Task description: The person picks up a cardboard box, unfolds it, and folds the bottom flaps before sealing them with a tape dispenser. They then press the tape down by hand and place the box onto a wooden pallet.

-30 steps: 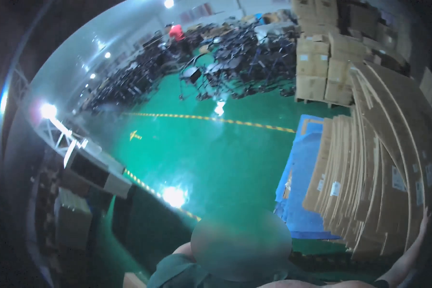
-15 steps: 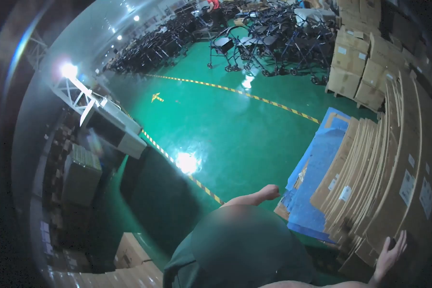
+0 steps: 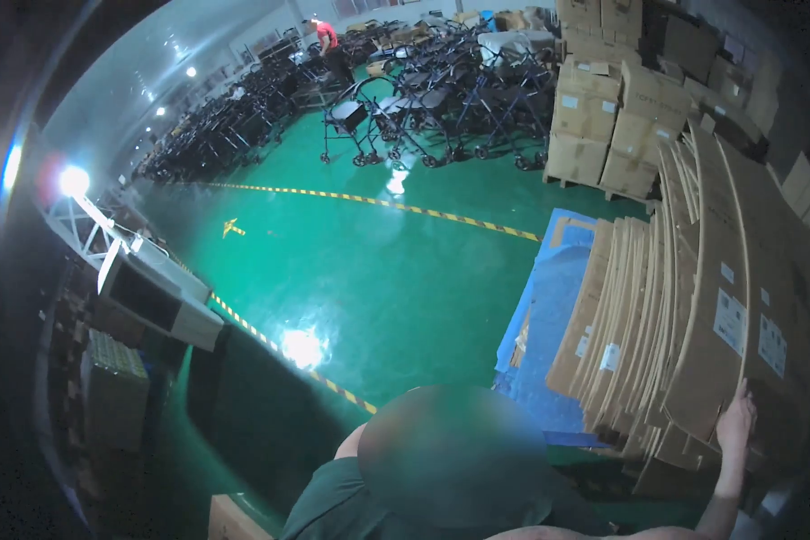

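Observation:
Flattened cardboard boxes stand on edge in a leaning row at my right, several with white labels. My right hand is at the lower part of this row, fingers bent round the edge of a large flattened box near the outer side. Its fingertips are partly lost against the cardboard. Only a bit of my left arm shows beside my dark green shirt; my left hand is out of sight. A blurred round patch covers the middle of my body.
Blue sheeting lies beside the row. Stacked cartons stand on pallets behind it. Many black rollators fill the back, near a person in a red top. Striped tape marks the green floor; a grey-white cabinet stands left.
My right hand has gone from spread fingers in front of the cardboard to the edge of a flattened box. My left hand has dropped out of sight. The view has turned right.

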### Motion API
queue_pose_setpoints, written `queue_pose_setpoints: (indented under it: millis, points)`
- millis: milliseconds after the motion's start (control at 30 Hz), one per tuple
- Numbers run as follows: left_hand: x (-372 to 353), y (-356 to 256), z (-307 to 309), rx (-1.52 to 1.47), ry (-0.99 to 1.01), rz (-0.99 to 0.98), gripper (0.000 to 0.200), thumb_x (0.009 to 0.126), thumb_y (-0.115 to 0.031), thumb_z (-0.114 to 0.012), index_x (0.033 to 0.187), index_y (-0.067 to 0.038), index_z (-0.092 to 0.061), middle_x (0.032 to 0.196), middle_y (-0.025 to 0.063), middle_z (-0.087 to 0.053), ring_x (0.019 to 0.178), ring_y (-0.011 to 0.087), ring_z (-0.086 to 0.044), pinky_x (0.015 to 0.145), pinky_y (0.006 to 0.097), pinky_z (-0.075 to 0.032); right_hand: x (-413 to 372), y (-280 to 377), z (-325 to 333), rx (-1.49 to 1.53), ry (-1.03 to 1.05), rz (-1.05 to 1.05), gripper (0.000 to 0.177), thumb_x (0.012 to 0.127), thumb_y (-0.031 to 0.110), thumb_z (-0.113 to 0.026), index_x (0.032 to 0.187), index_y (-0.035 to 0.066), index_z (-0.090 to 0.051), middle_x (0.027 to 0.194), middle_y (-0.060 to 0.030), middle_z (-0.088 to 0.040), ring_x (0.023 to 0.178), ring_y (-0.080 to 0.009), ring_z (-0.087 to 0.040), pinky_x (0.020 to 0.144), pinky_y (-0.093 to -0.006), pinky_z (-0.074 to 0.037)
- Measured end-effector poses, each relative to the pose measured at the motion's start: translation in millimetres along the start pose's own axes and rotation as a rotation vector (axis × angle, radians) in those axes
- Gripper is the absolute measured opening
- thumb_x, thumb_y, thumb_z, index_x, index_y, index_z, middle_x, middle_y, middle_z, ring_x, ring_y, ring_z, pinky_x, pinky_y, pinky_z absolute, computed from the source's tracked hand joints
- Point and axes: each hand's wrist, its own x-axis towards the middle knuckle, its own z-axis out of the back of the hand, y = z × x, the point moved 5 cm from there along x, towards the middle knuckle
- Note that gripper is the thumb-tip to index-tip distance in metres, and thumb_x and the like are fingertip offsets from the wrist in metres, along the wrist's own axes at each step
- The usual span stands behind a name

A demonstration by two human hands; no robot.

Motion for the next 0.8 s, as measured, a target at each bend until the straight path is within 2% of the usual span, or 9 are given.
queue_pose_setpoints:
  millis: [67, 167, 267, 367, 467, 567, 667, 767, 800]
  points:
    - [-12, 22, -1, -0.144, -0.025, 0.143, 0.039, 0.087, -0.037, -0.054, 0.097, -0.003, -0.07, 0.098, 0.016, -0.069, 0.091, 0.0345, -0.063, 0.076, 0.0455, -0.049, 2, -15, -9, -0.021, -0.053, 0.036, 0.06, 0.09, -0.007, -0.04, 0.147, 0.002, -0.024, 0.127, -0.0286, -0.051, 0.114, -0.0407, -0.051, 0.097, -0.0466, -0.041]
    - [-28, 35, -15, -0.24, 0.054, 0.296, 0.041, 0.087, -0.039, -0.055, 0.101, -0.003, -0.071, 0.099, 0.0134, -0.07, 0.092, 0.0299, -0.065, 0.077, 0.0429, -0.052, 1, -17, -4, -0.103, -0.074, 0.085, 0.065, 0.091, -0.009, -0.046, 0.148, 0.011, -0.025, 0.12, -0.0246, -0.056, 0.107, -0.0369, -0.055, 0.091, -0.0445, -0.047]
    - [-22, 44, -26, -0.272, 0.125, 0.355, 0.03, 0.087, -0.034, -0.056, 0.081, -0.006, -0.066, 0.079, 0.008, -0.065, 0.072, 0.0221, -0.061, 0.065, 0.0388, -0.049, -4, -16, 17, -0.155, -0.101, 0.083, 0.062, 0.091, -0.011, -0.051, 0.144, 0.015, -0.034, 0.113, -0.0211, -0.059, 0.103, -0.0345, -0.056, 0.087, -0.0419, -0.049]
    - [-2, 30, -20, -0.254, 0.148, 0.352, 0.028, 0.085, -0.033, -0.058, 0.074, -0.007, -0.062, 0.066, 0.0052, -0.06, 0.059, 0.018, -0.056, 0.054, 0.0362, -0.046, -25, -2, 58, 0.018, -0.241, 0.111, 0.031, 0.095, -0.002, -0.047, 0.125, 0.004, -0.052, 0.094, -0.0207, -0.066, 0.084, -0.0328, -0.063, 0.073, -0.0391, -0.052]
    - [42, -27, -5, -0.083, 0.094, 0.084, 0.034, 0.084, -0.041, -0.058, 0.081, -0.007, -0.063, 0.076, 0.009, -0.061, 0.067, 0.0241, -0.056, 0.057, 0.0404, -0.044, 32, -103, -2, 0.182, -0.236, 0.077, 0.028, 0.098, 0.015, -0.043, 0.121, 0.001, -0.051, 0.098, -0.0193, -0.058, 0.086, -0.0324, -0.059, 0.075, -0.0405, -0.048]
    - [55, -141, 47, -0.141, -0.119, -0.35, 0.039, 0.086, -0.043, -0.053, 0.078, -0.006, -0.058, 0.079, 0.0172, -0.062, 0.071, 0.0359, -0.056, 0.06, 0.0477, -0.041, 124, -217, -63, 0.298, -0.153, -0.042, 0.044, 0.097, 0.033, -0.039, 0.135, 0.008, -0.036, 0.124, -0.0164, -0.038, 0.111, -0.0337, -0.041, 0.092, -0.046, -0.037]
    - [27, -218, 75, -0.285, -0.191, -0.548, 0.036, 0.09, -0.04, -0.052, 0.095, -0.006, -0.061, 0.094, 0.016, -0.066, 0.086, 0.035, -0.061, 0.072, 0.0453, -0.044, 33, -119, -61, 0.39, -0.081, -0.121, 0.064, 0.097, 0.051, -0.035, 0.148, 0.015, -0.022, 0.15, -0.0135, -0.017, 0.136, -0.0349, -0.023, 0.109, -0.0516, -0.026]
    - [24, -223, 47, -0.218, -0.129, -0.593, 0.038, 0.092, -0.039, -0.054, 0.111, -0.008, -0.065, 0.101, 0.0143, -0.07, 0.092, 0.0313, -0.064, 0.076, 0.0422, -0.048, -8, -80, -42, 0.341, -0.018, -0.177, 0.07, 0.098, 0.055, -0.033, 0.152, 0.015, -0.017, 0.159, -0.0122, -0.013, 0.145, -0.0345, -0.018, 0.115, -0.0515, -0.022]
    - [28, -203, 26, -0.146, -0.102, -0.594, 0.039, 0.092, -0.04, -0.053, 0.11, -0.008, -0.064, 0.101, 0.0147, -0.069, 0.091, 0.032, -0.064, 0.076, 0.0428, -0.048, -18, -77, -38, 0.327, -0.005, -0.18, 0.068, 0.098, 0.054, -0.033, 0.152, 0.014, -0.019, 0.158, -0.0125, -0.014, 0.144, -0.0343, -0.019, 0.115, -0.0508, -0.022]
